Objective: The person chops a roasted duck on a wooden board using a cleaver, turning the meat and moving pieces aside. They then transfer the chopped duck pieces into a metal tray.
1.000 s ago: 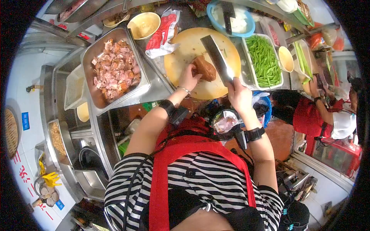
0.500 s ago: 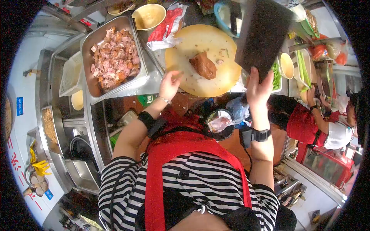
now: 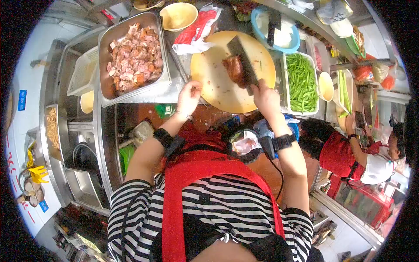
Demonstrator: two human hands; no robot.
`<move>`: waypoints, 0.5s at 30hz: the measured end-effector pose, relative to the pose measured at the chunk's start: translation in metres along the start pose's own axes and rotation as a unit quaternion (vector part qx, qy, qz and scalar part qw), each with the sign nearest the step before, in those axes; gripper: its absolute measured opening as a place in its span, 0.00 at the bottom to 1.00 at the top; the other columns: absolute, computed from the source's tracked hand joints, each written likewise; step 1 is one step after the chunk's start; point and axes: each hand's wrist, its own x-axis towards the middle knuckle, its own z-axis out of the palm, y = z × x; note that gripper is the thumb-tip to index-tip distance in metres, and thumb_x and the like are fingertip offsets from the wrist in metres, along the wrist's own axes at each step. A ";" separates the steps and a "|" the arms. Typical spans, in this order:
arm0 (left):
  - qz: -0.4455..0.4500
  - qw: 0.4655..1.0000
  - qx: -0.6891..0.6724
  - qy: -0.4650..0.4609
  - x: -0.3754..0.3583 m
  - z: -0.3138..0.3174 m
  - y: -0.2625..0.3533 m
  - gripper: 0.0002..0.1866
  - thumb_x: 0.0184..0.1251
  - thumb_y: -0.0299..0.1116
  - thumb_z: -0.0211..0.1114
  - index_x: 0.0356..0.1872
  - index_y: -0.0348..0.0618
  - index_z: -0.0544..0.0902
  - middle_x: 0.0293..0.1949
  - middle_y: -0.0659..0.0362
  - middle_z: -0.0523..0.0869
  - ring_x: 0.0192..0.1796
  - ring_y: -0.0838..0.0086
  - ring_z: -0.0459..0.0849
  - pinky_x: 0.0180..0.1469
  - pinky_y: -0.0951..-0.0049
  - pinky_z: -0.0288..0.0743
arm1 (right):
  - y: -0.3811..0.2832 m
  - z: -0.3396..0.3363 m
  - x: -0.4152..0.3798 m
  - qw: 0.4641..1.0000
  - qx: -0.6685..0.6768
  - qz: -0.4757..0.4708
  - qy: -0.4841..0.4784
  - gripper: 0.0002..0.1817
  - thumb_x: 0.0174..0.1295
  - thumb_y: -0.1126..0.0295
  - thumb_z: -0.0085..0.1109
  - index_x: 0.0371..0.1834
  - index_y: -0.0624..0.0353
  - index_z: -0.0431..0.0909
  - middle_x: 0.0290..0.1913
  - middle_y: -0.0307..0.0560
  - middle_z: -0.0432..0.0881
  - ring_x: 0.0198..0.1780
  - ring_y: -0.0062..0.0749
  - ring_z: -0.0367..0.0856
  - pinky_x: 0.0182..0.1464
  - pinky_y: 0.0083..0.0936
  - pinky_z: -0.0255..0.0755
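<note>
My right hand [image 3: 266, 99] is wrapped round the handle of a wide dark cleaver [image 3: 242, 59]. The blade stands at the right side of a brown piece of meat [image 3: 234, 71], which lies on the round yellow cutting board [image 3: 209, 89]. At the board's lower left edge is my left hand [image 3: 190, 95], fingers curled loosely and apart, with nothing in it. The meat is not touched by my left hand.
Left of the board stands a metal tray [image 3: 104, 65] of chopped meat. A bowl [image 3: 179, 16] and a red-white bag [image 3: 200, 29] lie behind. Green beans [image 3: 301, 82] and a blue basin [image 3: 297, 41] are right. A co-worker [image 3: 358, 159] stands far right.
The cleaver has come down from its raised place at the right onto the board beside the meat. My right hand moved left with it. The beans now show fully.
</note>
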 end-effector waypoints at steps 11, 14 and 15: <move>0.033 0.999 -0.001 0.017 0.017 0.038 -0.035 0.12 0.54 0.23 0.58 0.41 0.39 0.75 0.35 0.57 0.79 0.33 0.75 0.78 0.38 0.78 0.72 | -0.004 0.061 0.042 0.993 -0.010 0.103 -0.064 0.16 0.59 0.59 0.44 0.36 0.64 0.67 0.29 0.60 0.79 0.29 0.47 0.80 0.32 0.41 0.73; -0.011 0.997 0.076 0.005 0.048 0.066 0.004 0.17 0.52 0.28 0.61 0.44 0.38 0.72 0.41 0.52 0.75 0.36 0.70 0.77 0.39 0.76 0.73 | -0.002 0.073 0.045 0.991 -0.006 0.113 -0.066 0.17 0.58 0.59 0.44 0.38 0.63 0.67 0.29 0.61 0.78 0.31 0.50 0.80 0.35 0.42 0.73; 0.037 0.995 0.089 0.038 0.064 0.079 0.007 0.19 0.52 0.30 0.62 0.46 0.37 0.71 0.44 0.50 0.73 0.39 0.68 0.76 0.40 0.75 0.73 | -0.001 0.072 0.046 0.990 0.000 0.129 -0.058 0.16 0.57 0.58 0.46 0.38 0.62 0.67 0.25 0.60 0.78 0.31 0.53 0.78 0.36 0.42 0.71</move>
